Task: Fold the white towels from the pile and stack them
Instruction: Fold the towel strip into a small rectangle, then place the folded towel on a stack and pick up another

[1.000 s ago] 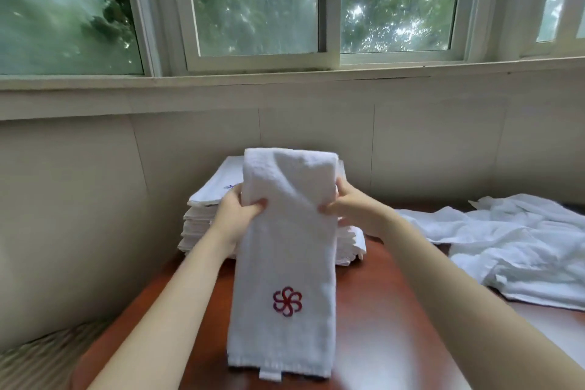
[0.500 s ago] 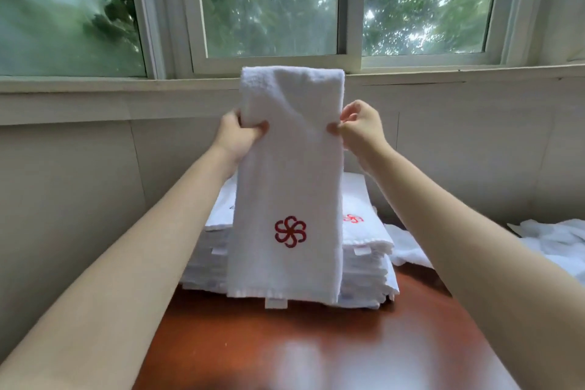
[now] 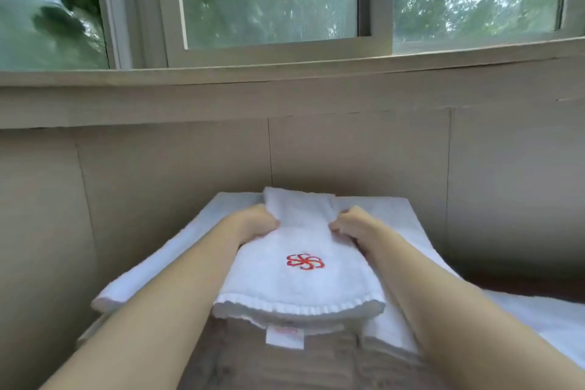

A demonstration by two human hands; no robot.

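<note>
My left hand (image 3: 258, 225) is curled tight on the left edge of the folded towel (image 3: 300, 288); my right hand (image 3: 349, 226) is clamped likewise on the right edge. The towel lies atop the stack (image 3: 402, 218) by the wall, its far end bunched between my fists. Recommended: square the hem to the stack's near edge, flatten the bunch, then release both sides together.

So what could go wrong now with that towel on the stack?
The folded towel hangs past the near edge of the stack, its label dangling, so it might slide off once released. The left hand and right hand pinch its sides inward, which may leave it bunched and crooked.
</note>
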